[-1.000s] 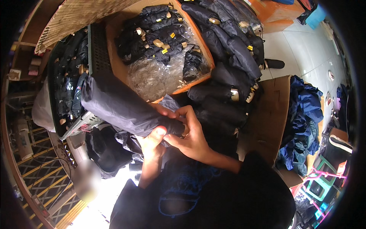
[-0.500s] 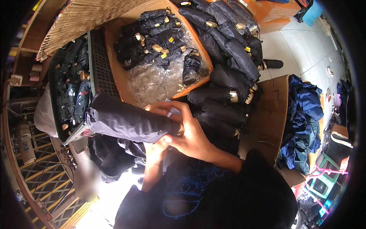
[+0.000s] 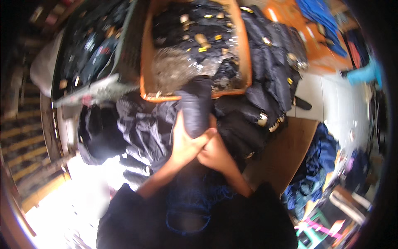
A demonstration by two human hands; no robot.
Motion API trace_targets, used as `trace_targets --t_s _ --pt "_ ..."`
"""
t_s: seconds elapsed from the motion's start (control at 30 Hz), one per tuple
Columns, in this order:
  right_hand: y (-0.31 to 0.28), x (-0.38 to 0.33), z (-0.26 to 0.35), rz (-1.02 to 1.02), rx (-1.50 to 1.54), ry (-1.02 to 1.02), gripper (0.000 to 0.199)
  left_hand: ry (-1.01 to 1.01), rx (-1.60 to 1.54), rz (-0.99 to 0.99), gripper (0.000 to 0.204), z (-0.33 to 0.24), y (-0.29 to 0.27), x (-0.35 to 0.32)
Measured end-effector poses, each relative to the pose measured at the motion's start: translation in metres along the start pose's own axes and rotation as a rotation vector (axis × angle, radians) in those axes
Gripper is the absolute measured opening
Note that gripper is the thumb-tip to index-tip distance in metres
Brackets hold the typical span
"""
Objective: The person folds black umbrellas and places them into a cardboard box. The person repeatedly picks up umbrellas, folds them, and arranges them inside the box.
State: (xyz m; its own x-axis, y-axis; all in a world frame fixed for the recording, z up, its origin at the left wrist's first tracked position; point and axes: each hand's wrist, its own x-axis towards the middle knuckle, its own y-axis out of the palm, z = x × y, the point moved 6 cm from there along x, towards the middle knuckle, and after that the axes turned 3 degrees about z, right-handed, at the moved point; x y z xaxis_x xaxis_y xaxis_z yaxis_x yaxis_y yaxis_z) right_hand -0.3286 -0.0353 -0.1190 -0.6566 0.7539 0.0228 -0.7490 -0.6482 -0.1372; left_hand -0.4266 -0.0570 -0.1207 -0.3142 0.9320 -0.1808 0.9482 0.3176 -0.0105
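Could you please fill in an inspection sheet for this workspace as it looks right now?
Surface: no bare worktop seen; dark fabric heaps cover the area in front of the person.
Job's things: rolled dark fabric bundle, upright, reaching toward the orange box.
Clutter: orange box full of dark folded items with gold tags and clear plastic wrap; dark crate to its left, also filled; pile of dark bundles to the right; blue cloth heap.
Grippers: left hand wraps the bundle's lower end; right hand closes against it from below.
Cables: nothing seen.
Surroundings: pale tiled floor, brown cardboard sheet; picture blurred.
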Motion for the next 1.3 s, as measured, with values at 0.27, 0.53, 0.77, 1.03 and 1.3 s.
trace_targets --t_s 0.27,0.53,0.77,1.03,1.3 --pt "-0.061 -0.012 -0.023 0.021 0.258 0.228 0.042 0.44 0.396 0.313 0.038 0.006 -0.003 -0.005" --pt "-0.073 -0.025 -0.035 0.243 -0.26 0.655 0.067 0.276 0.86 -0.058 0.053 0.06 -0.042 0.015" --pt "-0.065 -0.069 -0.048 0.381 -0.599 0.695 0.058 0.303 0.944 -0.215 0.032 0.076 -0.035 0.034" --pt "-0.039 -0.002 -0.001 0.038 -0.005 0.349 0.043 0.751 0.524 -0.116 0.022 -0.008 -0.053 -0.001" --pt "-0.017 0.054 -0.013 -0.178 0.048 0.153 0.026 0.681 0.452 -0.197 0.024 -0.036 -0.055 0.006"
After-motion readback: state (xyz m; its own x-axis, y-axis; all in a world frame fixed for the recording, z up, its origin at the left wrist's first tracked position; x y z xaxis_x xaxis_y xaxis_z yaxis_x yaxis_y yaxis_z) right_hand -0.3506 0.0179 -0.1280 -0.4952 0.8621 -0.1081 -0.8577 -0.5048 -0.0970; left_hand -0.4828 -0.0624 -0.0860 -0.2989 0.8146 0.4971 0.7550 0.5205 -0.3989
